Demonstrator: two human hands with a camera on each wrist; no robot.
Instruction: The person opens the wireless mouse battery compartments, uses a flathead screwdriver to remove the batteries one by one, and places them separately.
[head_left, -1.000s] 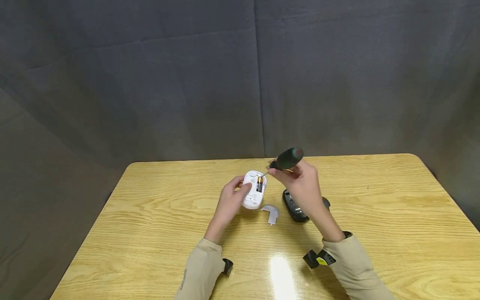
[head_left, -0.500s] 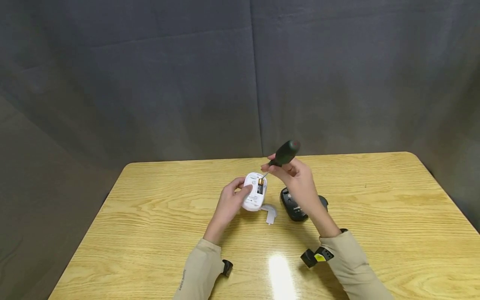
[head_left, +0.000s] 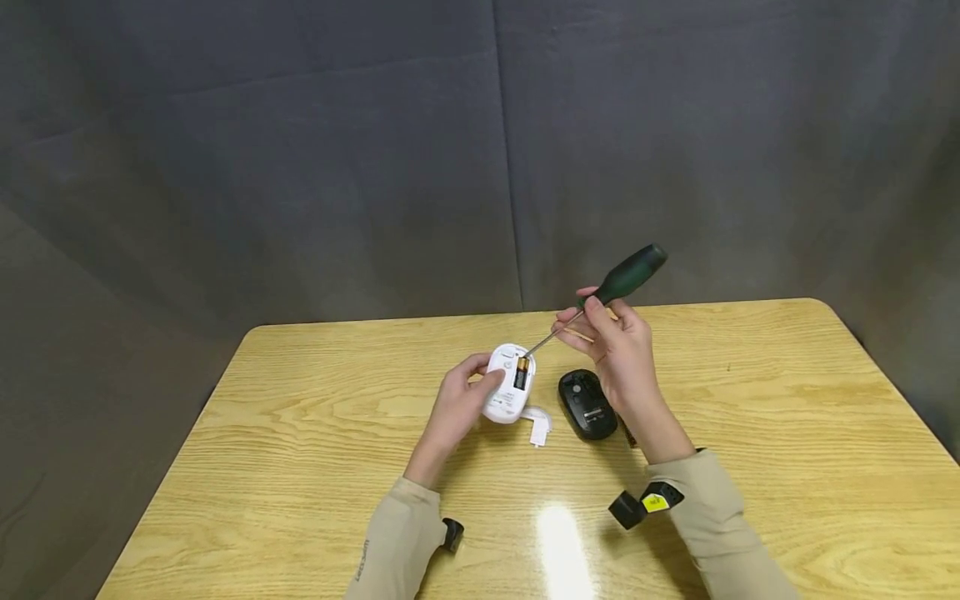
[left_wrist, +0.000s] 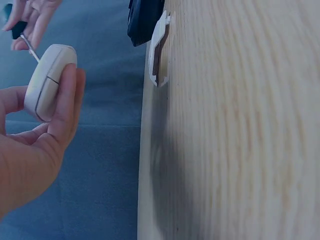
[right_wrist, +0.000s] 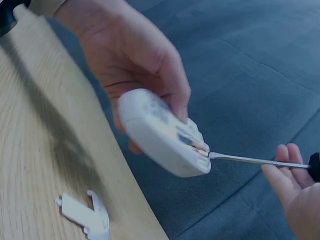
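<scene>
1. My left hand (head_left: 457,408) holds the white mouse (head_left: 510,382) above the wooden table (head_left: 300,433), belly up, with my thumb lying across its underside and my fingers curled round its back.
2. In the left wrist view, the mouse's rounded top (left_wrist: 49,82) rests against my fingertips, clear of the table edge.
3. The battery bay is uncovered, and a battery (head_left: 521,372) with a gold end sits in it.
4. My right hand (head_left: 618,346) pinches the screwdriver (head_left: 600,297) between thumb and fingers where the dark green handle meets the shaft.
5. The handle slants up and away to my right, and the thin metal shaft slopes down to my left.
6. The tip of the shaft touches the far end of the battery bay; the right wrist view shows it set right at the opening in the white shell (right_wrist: 165,132).
7. The white battery cover (head_left: 537,422) lies flat on the table just below the mouse, between my two hands.
8. A black mouse (head_left: 585,403) lies upside down on the table just right of that cover, beside my right wrist.
9. Both my forearms are in tan sleeves (head_left: 397,542).
10. A grey cloth backdrop (head_left: 300,167) hangs behind the table.
</scene>
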